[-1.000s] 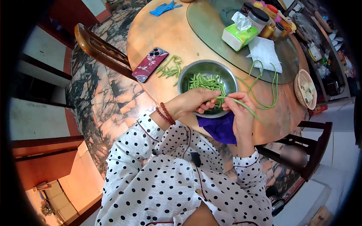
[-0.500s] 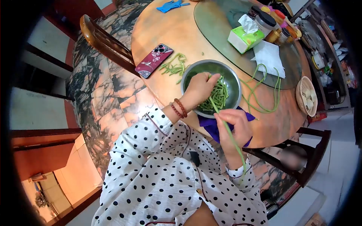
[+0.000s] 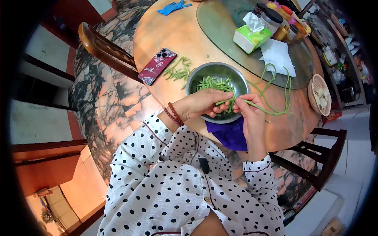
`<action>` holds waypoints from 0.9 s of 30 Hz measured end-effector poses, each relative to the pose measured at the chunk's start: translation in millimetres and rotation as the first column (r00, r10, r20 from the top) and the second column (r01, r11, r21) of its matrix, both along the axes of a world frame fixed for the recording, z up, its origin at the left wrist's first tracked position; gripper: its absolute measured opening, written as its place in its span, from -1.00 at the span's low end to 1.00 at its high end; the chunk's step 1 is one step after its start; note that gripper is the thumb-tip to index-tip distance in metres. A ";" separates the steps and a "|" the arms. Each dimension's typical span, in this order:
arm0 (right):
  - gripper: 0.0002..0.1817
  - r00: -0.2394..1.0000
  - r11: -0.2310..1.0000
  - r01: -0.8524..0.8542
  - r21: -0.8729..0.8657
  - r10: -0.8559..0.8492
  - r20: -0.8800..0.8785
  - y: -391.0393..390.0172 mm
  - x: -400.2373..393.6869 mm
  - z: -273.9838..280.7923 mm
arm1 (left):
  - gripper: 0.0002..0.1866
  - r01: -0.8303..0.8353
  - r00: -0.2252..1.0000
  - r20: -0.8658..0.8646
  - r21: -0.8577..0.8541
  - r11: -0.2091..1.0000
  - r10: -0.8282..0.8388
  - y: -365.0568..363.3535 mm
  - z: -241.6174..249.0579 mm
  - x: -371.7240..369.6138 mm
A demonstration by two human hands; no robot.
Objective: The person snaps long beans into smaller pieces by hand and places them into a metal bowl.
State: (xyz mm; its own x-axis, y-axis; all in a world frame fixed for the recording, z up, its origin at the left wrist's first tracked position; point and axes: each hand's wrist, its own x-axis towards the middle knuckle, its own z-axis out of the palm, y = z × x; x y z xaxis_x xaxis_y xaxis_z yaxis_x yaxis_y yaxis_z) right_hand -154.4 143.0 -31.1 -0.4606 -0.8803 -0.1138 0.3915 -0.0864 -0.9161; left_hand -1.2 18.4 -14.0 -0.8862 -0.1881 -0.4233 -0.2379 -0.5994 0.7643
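Observation:
A metal bowl (image 3: 190, 80) holds several short cut pieces of green long bean (image 3: 214, 83). Over the front of the bowl, my left hand (image 3: 204, 103) pinches the end of a long bean (image 3: 258, 107) between thumb and fingers. Close beside it, my right hand (image 3: 252, 118) is closed on the same bean, whose length trails off to the right. Some of the left fingers hide part of the pieces in the bowl. Whole long beans (image 3: 271, 80) lie in loops on the table to the right.
Left of the bowl lie bean scraps (image 3: 179, 70) and a phone (image 3: 157, 66). A purple cloth (image 3: 228, 133) sticks out under the bowl. Behind stand a tissue pack (image 3: 250, 39) and jars (image 3: 271, 19) on a glass turntable (image 3: 214, 29). A basket (image 3: 318, 96) sits at the right edge.
My left hand has come up out of the bowl toward its front rim. My right hand has risen beside it, and the bean now points right instead of hanging toward my lap.

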 end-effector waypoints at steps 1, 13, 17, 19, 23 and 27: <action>-0.89 1.000 1.000 0.016 -0.002 -0.016 0.015 0.1 0.5 -0.7 | -0.64 -0.007 1.000 0.003 -0.006 1.000 0.007 1.3 1.9 0.0; -0.89 0.858 0.976 0.115 -0.183 -0.191 -0.477 15.0 30.3 12.6 | -0.64 -0.349 0.921 0.067 -0.291 0.891 0.383 1.9 -7.3 -14.4; -0.89 0.989 0.999 0.042 -0.002 -0.042 -0.145 10.1 2.8 7.4 | -0.63 -0.098 0.987 0.094 -0.263 0.960 0.127 3.6 7.0 -9.5; -0.89 0.995 0.999 0.028 0.017 -0.026 -0.100 6.5 -0.8 6.3 | -0.63 -0.035 0.997 0.054 -0.199 0.979 0.046 5.7 12.5 -6.6; -0.88 0.997 0.998 0.061 0.026 -0.059 -0.056 3.7 -3.5 1.0 | -0.65 0.015 1.000 0.015 -0.083 0.996 -0.014 6.7 2.1 -3.5; -0.87 0.953 0.975 0.199 -0.102 -0.217 -0.212 4.4 2.9 2.6 | -0.65 -0.140 0.990 -0.016 -0.076 0.987 0.140 4.3 -8.1 -4.5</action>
